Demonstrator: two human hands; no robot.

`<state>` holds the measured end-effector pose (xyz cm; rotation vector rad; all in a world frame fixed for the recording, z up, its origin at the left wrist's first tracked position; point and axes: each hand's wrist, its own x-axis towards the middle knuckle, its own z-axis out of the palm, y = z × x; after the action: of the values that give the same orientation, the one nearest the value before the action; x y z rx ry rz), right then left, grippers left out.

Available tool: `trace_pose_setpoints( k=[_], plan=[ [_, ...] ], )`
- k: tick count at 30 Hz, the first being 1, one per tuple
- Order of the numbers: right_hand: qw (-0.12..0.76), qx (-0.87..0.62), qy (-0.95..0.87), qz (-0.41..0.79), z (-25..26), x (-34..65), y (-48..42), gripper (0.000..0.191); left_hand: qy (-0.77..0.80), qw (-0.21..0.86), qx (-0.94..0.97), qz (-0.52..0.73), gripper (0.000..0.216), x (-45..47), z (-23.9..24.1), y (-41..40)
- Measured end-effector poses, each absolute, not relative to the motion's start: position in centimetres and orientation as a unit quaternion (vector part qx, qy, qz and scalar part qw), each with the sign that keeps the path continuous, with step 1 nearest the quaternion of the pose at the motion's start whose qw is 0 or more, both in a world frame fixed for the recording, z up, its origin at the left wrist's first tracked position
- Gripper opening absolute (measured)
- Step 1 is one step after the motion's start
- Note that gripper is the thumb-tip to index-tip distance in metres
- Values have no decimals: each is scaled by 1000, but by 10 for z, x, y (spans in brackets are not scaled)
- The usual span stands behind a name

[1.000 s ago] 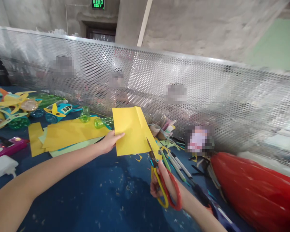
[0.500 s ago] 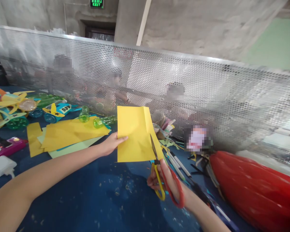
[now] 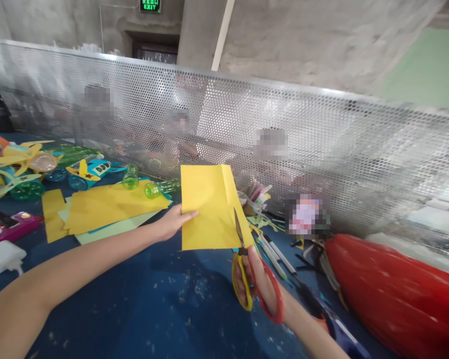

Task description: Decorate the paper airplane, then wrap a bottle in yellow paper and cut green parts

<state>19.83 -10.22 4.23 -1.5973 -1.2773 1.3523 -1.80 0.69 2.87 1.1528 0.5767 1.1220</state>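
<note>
My left hand [image 3: 172,222] pinches the left edge of a folded yellow sheet of paper [image 3: 207,207], holding it upright above the blue table [image 3: 153,309]. My right hand [image 3: 260,284] grips scissors [image 3: 247,269] with one yellow and one red handle. The blades point up into the sheet's lower right corner.
A stack of yellow and pale green paper [image 3: 105,209] lies left of the sheet. Green bottles [image 3: 160,188] and paper-winged bottle planes [image 3: 22,164] sit further left. Pens [image 3: 273,252] and scraps lie behind the scissors. A red bag [image 3: 392,289] fills the right. A perforated metal screen [image 3: 284,129] runs along the back.
The yellow sheet moved slightly right and turned more upright. The scissors followed it rightward, and their handles have come closer together on the sheet's lower right corner.
</note>
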Motion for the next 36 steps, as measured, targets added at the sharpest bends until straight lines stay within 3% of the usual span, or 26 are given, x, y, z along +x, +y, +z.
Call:
trace_pose_setpoints(
  k=[24,31,36],
  plan=[
    [386,-626,-436,518,23,196,-99,60,254,665,505,489,36,-18,29,7],
    [376,-658,-430,491,28,195,-102,55,253,666,505,488,35,-19,29,8],
    [346,-668,-482,450,33,195,-104,63,248,667,502,491,36,-19,29,8]
  ],
)
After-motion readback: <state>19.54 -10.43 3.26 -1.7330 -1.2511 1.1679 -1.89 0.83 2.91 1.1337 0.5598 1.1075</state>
